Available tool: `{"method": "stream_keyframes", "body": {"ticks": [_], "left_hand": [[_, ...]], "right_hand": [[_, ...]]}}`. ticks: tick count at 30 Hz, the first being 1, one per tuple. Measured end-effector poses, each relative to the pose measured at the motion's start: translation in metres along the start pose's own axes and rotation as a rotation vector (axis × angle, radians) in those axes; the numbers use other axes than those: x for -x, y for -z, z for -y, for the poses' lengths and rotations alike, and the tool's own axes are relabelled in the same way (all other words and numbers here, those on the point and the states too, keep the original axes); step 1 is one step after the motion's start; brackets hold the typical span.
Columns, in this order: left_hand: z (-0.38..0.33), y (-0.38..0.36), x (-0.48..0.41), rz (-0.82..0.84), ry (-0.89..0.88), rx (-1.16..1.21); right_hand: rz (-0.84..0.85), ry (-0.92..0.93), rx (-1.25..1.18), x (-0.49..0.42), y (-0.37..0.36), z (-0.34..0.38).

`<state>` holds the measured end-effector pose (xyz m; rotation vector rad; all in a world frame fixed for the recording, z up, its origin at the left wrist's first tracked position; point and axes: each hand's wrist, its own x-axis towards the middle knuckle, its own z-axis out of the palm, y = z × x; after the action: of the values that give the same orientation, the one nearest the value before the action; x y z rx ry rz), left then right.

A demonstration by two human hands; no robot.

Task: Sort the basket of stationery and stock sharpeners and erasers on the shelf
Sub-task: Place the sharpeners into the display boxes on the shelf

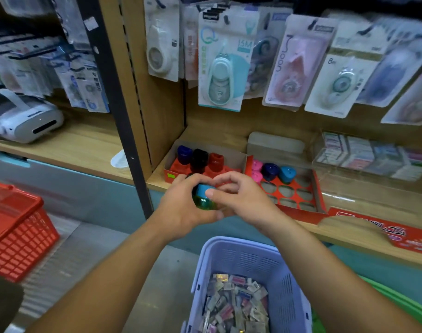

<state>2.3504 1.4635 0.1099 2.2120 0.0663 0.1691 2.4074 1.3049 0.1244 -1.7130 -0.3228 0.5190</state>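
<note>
My left hand (pixel 181 207) grips a round sharpener (pixel 203 195) with a blue top and a clear green body, just in front of the shelf edge. My right hand (pixel 241 198) pinches the sharpener's blue top with thumb and fingers. Behind the hands a red display box (pixel 236 157) holds a blue, a black and a red sharpener. To its right a red tray (pixel 316 188) with round slots carries pink, navy and light-blue sharpeners. Below, a lilac basket (pixel 243 265) holds several small wrapped erasers (pixel 236 306).
A clear box of eraser packs (pixel 371 155) stands at the right on the wooden shelf (pixel 363 200). Correction-tape packs (pixel 222 61) hang above. A red basket (pixel 17 234) sits at the left, a white device (pixel 25 118) on the left shelf, a dark upright post (pixel 123 116) between bays.
</note>
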Motion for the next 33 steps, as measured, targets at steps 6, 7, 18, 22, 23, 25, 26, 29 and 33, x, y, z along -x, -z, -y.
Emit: {"method": "stream_keyframes", "body": {"ticks": [6, 7, 18, 22, 23, 25, 26, 29, 33], "left_hand": [[-0.011, -0.029, -0.001, 0.14, -0.055, 0.054], [-0.012, -0.034, -0.001, 0.154, -0.056, 0.05], [-0.028, -0.064, -0.018, 0.239, 0.003, 0.086], [-0.027, -0.07, -0.024, 0.193, 0.062, 0.13], [-0.026, -0.07, -0.025, 0.183, 0.07, 0.135], [-0.026, -0.071, -0.027, 0.16, 0.073, 0.128], [-0.026, -0.07, -0.028, 0.148, 0.072, 0.118], [-0.025, -0.07, -0.03, 0.122, 0.076, 0.124], [-0.024, -0.068, -0.031, 0.117, 0.088, 0.133]], "right_hand": [[-0.094, 0.04, 0.05, 0.027, 0.047, -0.033], [-0.121, 0.047, 0.089, 0.032, 0.058, -0.039], [-0.55, 0.103, 0.579, 0.01, 0.163, -0.058], [-0.488, 0.081, 0.983, -0.01, 0.171, -0.06], [-0.477, 0.076, 1.042, -0.012, 0.17, -0.061], [-0.454, 0.069, 1.097, -0.015, 0.167, -0.062], [-0.437, 0.063, 1.125, -0.016, 0.165, -0.064], [-0.411, 0.04, 1.206, -0.019, 0.162, -0.065], [-0.398, 0.013, 1.235, -0.02, 0.162, -0.063]]}}
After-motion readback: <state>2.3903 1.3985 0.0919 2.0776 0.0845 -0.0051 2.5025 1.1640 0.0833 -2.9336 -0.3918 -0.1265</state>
